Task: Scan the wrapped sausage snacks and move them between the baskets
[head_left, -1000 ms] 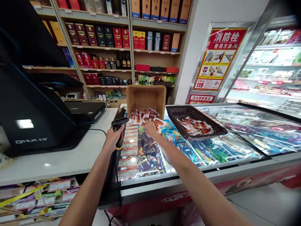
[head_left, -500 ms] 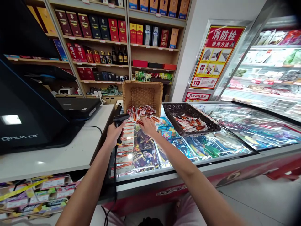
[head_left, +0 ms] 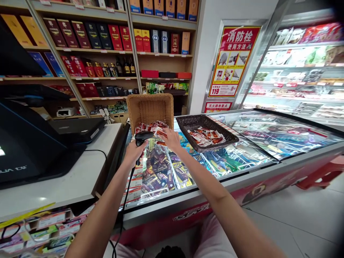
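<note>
My left hand (head_left: pixel 133 152) is wrapped round the handle of a black barcode scanner (head_left: pixel 143 135), whose head points right over the freezer lid. Just right of it, my right hand (head_left: pixel 171 139) grips a packaged sausage (head_left: pixel 160 133) in clear and red wrapping. Another sausage pack lies partly hidden under that hand. Behind both hands a tan wicker basket (head_left: pixel 150 110) stands tipped with its opening toward me, several sausage packs (head_left: pixel 150 126) at its lower edge. To the right a dark brown woven basket (head_left: pixel 228 138) holds more sausage packs (head_left: pixel 206 136).
Both baskets rest on a glass-topped chest freezer (head_left: pixel 158 196) with ice cream packs inside. At left are a white counter (head_left: pixel 67 179) and a black checkout machine (head_left: pixel 34 143). The scanner's cable (head_left: pixel 125 200) hangs down the freezer front. Shelves of boxed bottles (head_left: pixel 92 36) stand behind.
The view has turned a little to the right. My right hand has lifted a sausage pack closer to the scanner head, which my left hand still holds.
</note>
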Action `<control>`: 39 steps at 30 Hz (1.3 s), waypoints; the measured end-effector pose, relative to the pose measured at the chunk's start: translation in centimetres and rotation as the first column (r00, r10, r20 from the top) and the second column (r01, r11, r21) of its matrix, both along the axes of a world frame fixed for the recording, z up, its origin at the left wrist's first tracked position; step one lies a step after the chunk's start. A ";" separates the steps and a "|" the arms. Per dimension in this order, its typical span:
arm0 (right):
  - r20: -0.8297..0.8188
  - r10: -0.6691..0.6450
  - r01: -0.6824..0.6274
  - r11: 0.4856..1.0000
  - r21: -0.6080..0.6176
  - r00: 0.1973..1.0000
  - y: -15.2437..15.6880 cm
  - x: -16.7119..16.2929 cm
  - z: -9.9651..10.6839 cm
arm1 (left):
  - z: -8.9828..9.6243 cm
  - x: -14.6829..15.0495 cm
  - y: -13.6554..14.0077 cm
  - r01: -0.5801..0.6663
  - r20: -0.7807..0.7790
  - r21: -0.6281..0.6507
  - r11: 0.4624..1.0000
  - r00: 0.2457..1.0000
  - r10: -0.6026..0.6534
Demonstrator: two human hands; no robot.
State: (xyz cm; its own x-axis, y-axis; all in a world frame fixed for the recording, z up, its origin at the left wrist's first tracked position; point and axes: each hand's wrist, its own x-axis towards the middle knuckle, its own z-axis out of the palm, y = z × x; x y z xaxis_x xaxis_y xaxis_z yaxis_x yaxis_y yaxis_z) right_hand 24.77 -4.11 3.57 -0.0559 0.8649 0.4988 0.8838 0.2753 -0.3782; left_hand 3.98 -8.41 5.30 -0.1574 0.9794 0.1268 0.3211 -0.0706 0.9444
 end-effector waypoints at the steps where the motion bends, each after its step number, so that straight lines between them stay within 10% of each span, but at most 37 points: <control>1: -0.006 -0.003 0.003 1.000 0.001 1.000 -0.2 0.2 0.1 | 0.0 0.3 0.0 0.004 -0.010 0.000 1.000 1.000 -0.004; 18: -0.074 -0.221 0.225 0.973 0.049 0.972 -2.4 8.4 0.0 | 0.7 7.1 0.8 0.123 -0.042 0.011 0.992 0.992 -0.122; 29: -0.220 -0.693 0.713 0.702 0.011 0.686 -3.6 21.9 -2.2 | 1.3 16.2 0.7 0.323 0.075 0.040 0.945 0.942 -0.326; 34: -0.199 -0.665 0.690 0.715 0.107 0.720 -3.2 19.4 -2.0 | 1.2 13.8 0.8 0.288 0.071 0.057 0.956 0.954 -0.291; 39: -0.099 -0.479 0.489 0.857 0.164 0.872 -0.5 10.3 -0.9 | 1.1 6.9 0.8 0.113 0.105 0.035 0.993 0.988 -0.116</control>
State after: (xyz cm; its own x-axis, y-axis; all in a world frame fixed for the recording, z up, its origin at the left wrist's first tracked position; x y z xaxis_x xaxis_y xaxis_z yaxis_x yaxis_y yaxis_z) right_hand 35.04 -4.65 2.70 0.3770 0.6723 0.6371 0.9033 -0.1147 -0.4134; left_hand 10.89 -7.59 6.42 -0.0585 0.9880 0.1432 0.2066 -0.1284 0.9700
